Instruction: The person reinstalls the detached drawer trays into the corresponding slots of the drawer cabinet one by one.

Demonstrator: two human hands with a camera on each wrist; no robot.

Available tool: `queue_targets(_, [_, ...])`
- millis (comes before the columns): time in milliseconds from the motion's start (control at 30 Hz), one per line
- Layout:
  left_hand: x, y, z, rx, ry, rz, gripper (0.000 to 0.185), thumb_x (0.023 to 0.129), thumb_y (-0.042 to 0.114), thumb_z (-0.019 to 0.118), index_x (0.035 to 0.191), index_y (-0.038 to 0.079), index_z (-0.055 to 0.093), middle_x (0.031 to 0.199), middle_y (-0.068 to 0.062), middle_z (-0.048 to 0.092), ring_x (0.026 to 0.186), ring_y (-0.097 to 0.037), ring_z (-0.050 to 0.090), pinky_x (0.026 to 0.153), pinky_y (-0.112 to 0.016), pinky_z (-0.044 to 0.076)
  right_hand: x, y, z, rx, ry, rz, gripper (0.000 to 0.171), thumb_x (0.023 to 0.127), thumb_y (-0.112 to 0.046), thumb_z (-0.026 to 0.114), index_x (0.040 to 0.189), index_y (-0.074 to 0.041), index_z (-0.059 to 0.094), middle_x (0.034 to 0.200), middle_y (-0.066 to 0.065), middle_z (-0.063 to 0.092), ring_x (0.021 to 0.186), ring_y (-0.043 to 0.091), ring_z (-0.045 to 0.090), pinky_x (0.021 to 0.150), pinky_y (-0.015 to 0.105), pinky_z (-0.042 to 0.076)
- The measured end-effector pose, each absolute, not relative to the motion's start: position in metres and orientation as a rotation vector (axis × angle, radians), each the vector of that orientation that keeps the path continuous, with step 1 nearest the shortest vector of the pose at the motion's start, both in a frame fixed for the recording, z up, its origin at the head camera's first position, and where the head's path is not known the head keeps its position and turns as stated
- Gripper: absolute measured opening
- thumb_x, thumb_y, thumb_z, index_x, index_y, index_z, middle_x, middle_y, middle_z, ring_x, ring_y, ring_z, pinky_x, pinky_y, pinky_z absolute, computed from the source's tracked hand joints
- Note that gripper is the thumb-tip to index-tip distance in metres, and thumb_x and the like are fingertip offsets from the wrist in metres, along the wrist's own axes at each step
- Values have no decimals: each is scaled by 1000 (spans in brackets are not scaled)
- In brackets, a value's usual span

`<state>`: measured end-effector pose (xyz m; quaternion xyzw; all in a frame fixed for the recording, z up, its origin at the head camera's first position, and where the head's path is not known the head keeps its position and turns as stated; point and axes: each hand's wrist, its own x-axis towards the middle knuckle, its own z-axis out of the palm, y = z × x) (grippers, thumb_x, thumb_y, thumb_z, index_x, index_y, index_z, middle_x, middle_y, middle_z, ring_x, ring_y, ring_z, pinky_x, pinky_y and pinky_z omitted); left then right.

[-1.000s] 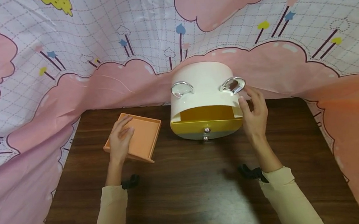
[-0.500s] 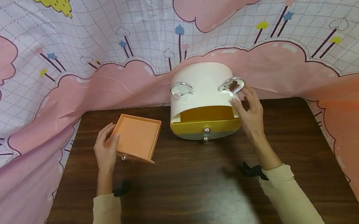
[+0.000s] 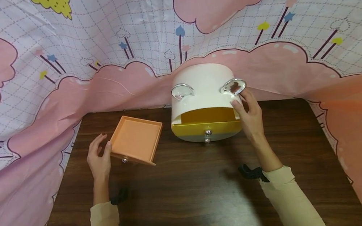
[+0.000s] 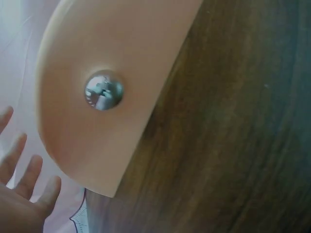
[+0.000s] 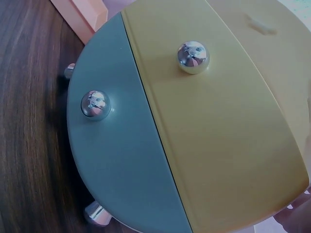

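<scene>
A white rounded cabinet (image 3: 202,83) with two silver ear-shaped mirrors stands at the back of the table. Its top slot is empty; a yellow drawer (image 3: 206,127) (image 5: 218,121) and a grey drawer (image 5: 121,155) below it are in place, each with a silver knob. My right hand (image 3: 250,115) grips the cabinet's right side, thumb on the front edge. An orange drawer (image 3: 136,139) (image 4: 97,53) lies on the table to the left, knob (image 4: 103,91) facing me. My left hand (image 3: 98,159) (image 4: 24,194) hovers by its near left corner, fingers spread, holding nothing.
The dark wooden table (image 3: 192,192) is bare in front of the cabinet. A pink and white printed cloth (image 3: 96,44) hangs behind and drapes over both table sides. Both arms wear cream sleeves.
My left hand has lifted off the inside of the orange drawer and drawn back to the left of it. My right hand has closed in on the cabinet's right side.
</scene>
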<state>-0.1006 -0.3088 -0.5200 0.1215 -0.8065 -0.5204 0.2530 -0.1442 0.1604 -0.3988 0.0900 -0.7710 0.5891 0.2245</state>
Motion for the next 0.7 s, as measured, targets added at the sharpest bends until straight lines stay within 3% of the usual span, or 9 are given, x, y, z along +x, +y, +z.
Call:
queue_targets(300, [-92,-307,-535,518,-2270,-1392,47,93,19,71,136,5,58,149,-11,42,134,-30,42,105,-55,42,-143,159,-400,228,-2129,1676,39,99,-9,60,135,4,56,140,21,51,134,25,45,112,53,34])
queue_targets(567, [-80,-306,-541,686,-2313,-1438,62,94,32,68,146,8,44,140,-17,40,128,-32,47,100,-44,48,-143,158,-400,202,-2147,1668,40,100,-11,59,136,3,55,139,20,51,132,24,46,111,53,36])
queue_targets(700, [-79,-306,-541,697,-2329,-1436,63,94,35,68,145,7,44,139,-16,40,128,-31,47,101,-42,48,-143,159,-402,201,-2139,1668,39,99,-9,59,135,4,55,139,21,51,130,20,47,112,52,35])
